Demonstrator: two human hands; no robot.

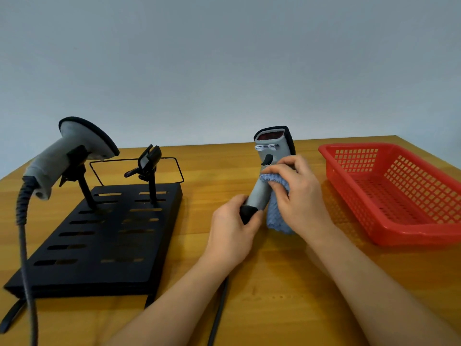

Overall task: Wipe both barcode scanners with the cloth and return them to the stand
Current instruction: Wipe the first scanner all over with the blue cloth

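Note:
A grey barcode scanner (pixel 272 151) with a black trim is held upright over the middle of the table. My left hand (pixel 232 231) grips the black base of its handle. My right hand (pixel 296 193) presses a blue cloth (pixel 277 218) against the handle, just under the trigger. A second grey scanner (pixel 67 153) rests in the left cradle of the black slotted stand (pixel 104 236), its coiled cable (pixel 23 221) hanging down. The right cradle (pixel 148 162) of the stand holds nothing.
A red plastic basket (pixel 389 193) sits at the right, close to my right forearm. A black cable (pixel 219 313) runs toward the near edge between my arms. A grey wall stands behind the wooden table (pixel 287 283).

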